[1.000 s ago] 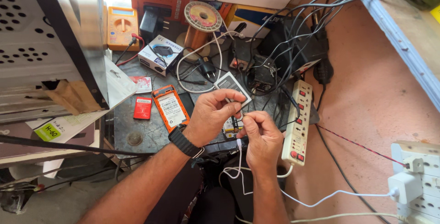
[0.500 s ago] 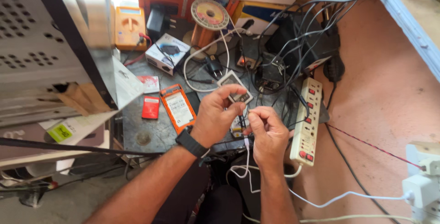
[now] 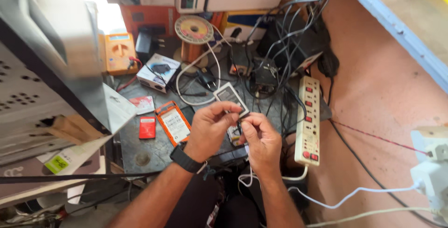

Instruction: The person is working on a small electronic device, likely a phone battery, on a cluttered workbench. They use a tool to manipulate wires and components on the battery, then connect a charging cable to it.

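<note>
Glossy dark phone (image 3: 231, 98); smooth white plastic power strip (image 3: 310, 120); perforated grey metal casing (image 3: 28, 93); rough, scuffed grey worktop (image 3: 149, 151); matt black wristwatch (image 3: 186, 159).

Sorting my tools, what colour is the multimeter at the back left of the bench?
The multimeter is orange-yellow, seen in the head view.

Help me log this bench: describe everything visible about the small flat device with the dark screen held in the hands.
The small flat device with a dark screen and pale grey frame looks like a slim rectangular phone. It is tilted, its top pointing away and to the left, above the cluttered grey worktop. The left hand grips its lower end; the right hand pinches at its bottom edge, where a white cable hangs.
</note>
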Demonstrator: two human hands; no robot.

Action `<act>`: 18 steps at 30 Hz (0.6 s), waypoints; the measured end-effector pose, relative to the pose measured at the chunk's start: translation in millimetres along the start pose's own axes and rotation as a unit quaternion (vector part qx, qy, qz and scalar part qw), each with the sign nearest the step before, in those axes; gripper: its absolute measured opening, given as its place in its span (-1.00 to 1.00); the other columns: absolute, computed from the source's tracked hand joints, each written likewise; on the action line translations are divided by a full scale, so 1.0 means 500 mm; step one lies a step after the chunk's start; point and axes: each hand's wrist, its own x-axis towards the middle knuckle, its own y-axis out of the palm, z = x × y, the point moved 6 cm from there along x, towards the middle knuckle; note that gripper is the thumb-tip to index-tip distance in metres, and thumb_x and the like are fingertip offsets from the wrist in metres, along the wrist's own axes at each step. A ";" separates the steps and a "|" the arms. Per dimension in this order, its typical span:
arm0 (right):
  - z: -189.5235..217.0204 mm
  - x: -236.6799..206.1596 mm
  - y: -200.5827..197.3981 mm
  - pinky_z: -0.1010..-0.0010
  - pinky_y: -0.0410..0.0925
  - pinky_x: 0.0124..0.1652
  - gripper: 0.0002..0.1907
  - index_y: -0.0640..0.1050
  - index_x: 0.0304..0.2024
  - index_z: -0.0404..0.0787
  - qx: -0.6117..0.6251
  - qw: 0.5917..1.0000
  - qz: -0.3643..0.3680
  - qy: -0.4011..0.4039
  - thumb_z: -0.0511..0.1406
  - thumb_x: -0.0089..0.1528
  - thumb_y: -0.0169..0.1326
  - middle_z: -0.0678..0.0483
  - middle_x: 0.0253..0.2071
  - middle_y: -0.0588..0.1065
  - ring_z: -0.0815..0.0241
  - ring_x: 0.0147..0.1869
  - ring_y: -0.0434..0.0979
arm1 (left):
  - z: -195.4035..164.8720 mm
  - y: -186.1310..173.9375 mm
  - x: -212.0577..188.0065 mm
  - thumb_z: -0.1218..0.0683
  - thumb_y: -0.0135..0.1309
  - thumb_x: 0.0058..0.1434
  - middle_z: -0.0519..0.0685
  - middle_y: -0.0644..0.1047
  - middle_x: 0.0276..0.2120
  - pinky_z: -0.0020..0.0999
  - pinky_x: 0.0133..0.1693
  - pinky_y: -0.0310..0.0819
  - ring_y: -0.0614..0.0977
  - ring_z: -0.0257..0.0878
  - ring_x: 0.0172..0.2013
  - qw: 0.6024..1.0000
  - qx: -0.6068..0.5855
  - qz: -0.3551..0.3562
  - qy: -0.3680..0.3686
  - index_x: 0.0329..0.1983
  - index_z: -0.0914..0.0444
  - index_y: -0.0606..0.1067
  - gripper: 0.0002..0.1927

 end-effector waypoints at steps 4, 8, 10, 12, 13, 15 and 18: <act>0.011 -0.014 0.002 0.52 0.42 -0.29 -0.89 0.54 -0.16 -0.36 0.025 1.000 -0.006 -0.010 -0.39 0.35 0.06 0.03 -0.04 0.52 0.35 -0.32 0.47 | 0.014 0.000 -0.001 0.32 0.11 0.29 -0.06 0.62 -0.26 -0.48 -0.15 0.53 0.61 -0.39 -0.24 0.995 -0.096 0.016 -0.018 -0.06 0.41 0.58 -0.83; 0.024 -0.020 0.004 0.52 0.39 -0.24 -0.90 0.54 -0.18 -0.37 0.010 1.000 -0.006 -0.024 -0.40 0.38 0.07 0.04 -0.13 0.50 0.34 -0.29 0.46 | 0.010 0.005 -0.004 0.29 0.08 0.29 -0.05 0.61 -0.26 -0.46 -0.15 0.53 0.60 -0.37 -0.26 0.992 -0.118 0.021 -0.041 -0.03 0.40 0.58 -0.79; 0.026 -0.016 0.000 0.51 0.39 -0.24 -0.90 0.53 -0.19 -0.37 -0.004 1.000 -0.010 -0.024 -0.40 0.37 0.08 0.06 -0.19 0.48 0.33 -0.30 0.47 | 0.007 0.009 -0.004 0.28 0.06 0.28 -0.04 0.62 -0.24 -0.46 -0.14 0.54 0.60 -0.37 -0.26 0.990 -0.127 0.025 -0.052 -0.02 0.41 0.57 -0.78; 0.024 -0.015 -0.006 0.52 0.40 -0.27 -0.90 0.53 -0.20 -0.36 -0.014 1.000 -0.017 -0.016 -0.40 0.35 0.08 0.07 -0.21 0.49 0.34 -0.32 0.47 | 0.001 0.013 -0.005 0.29 0.06 0.29 -0.03 0.61 -0.24 -0.45 -0.13 0.54 0.60 -0.37 -0.25 0.990 -0.127 0.033 -0.045 -0.01 0.42 0.57 -0.77; 0.023 -0.015 -0.008 0.52 0.39 -0.26 -0.90 0.53 -0.21 -0.36 -0.015 1.000 -0.016 -0.013 -0.39 0.35 0.08 0.07 -0.21 0.49 0.34 -0.32 0.47 | -0.001 0.015 -0.005 0.29 0.06 0.29 -0.03 0.61 -0.24 -0.45 -0.13 0.54 0.60 -0.37 -0.25 0.990 -0.127 0.038 -0.042 0.00 0.42 0.57 -0.76; 0.020 -0.015 -0.009 0.52 0.38 -0.26 -0.89 0.53 -0.23 -0.37 -0.019 1.000 -0.014 -0.008 -0.39 0.35 0.08 0.07 -0.21 0.50 0.34 -0.31 0.47 | 0.000 0.016 -0.006 0.29 0.06 0.29 -0.02 0.61 -0.24 -0.45 -0.13 0.54 0.61 -0.36 -0.25 0.990 -0.131 0.040 -0.045 0.00 0.42 0.57 -0.76; 0.016 -0.018 -0.006 0.54 0.37 -0.25 -0.89 0.53 -0.22 -0.36 -0.018 1.000 -0.016 -0.005 -0.39 0.36 0.08 0.07 -0.22 0.52 0.35 -0.31 0.46 | 0.005 0.016 -0.005 0.29 0.06 0.29 -0.01 0.61 -0.23 -0.43 -0.12 0.55 0.61 -0.35 -0.24 0.988 -0.142 0.043 -0.050 0.02 0.42 0.57 -0.75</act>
